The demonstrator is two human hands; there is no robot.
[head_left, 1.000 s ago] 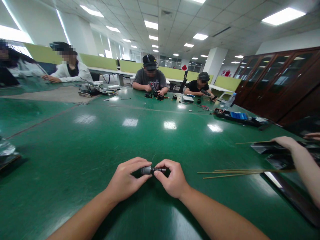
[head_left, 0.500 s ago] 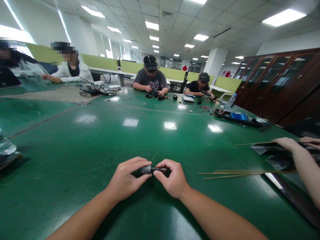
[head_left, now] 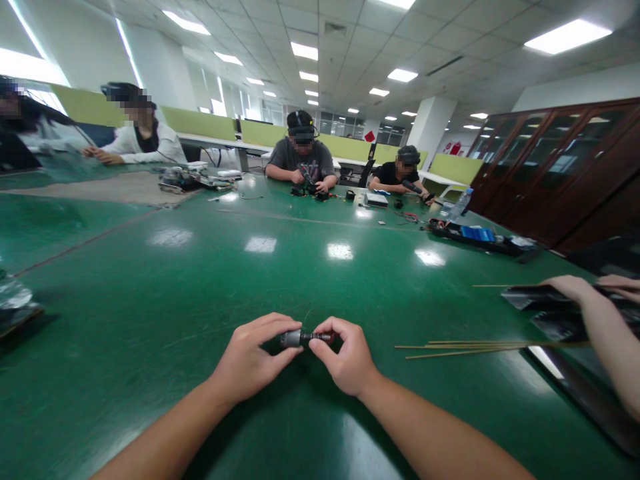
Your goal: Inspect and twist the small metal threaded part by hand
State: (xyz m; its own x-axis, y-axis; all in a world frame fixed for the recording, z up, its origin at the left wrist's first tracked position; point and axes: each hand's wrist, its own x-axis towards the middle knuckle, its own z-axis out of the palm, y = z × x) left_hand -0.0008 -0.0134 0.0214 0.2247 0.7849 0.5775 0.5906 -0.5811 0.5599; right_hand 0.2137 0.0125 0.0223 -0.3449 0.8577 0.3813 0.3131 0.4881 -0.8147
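Just above the green tabletop (head_left: 280, 280), both hands grip a small dark part lying sideways between them. The thumb and fingers of my left hand (head_left: 249, 363) are closed on its thicker end, a grey and black cylinder (head_left: 291, 339). From the cylinder a thin ridged shaft (head_left: 309, 337), perhaps a spring or thread, extends to the right. My right hand (head_left: 349, 357) pinches that shaft between thumb and forefinger. A dark reddish end shows inside the curl of the right fingers. The exact kind of part is too small to make out.
Several thin yellowish rods (head_left: 460, 347) lie to the right, partly over a dark glossy panel (head_left: 575, 383). A co-worker's arm (head_left: 607, 333) reaches in there. Farther back are a black tray (head_left: 450, 231) with blue items and a plastic bottle (head_left: 459, 203). Other people sit across the table.
My right thumb and the ridged shaft's visible part have shifted very slightly to the right. The left hand stays almost in place, and both grips hold.
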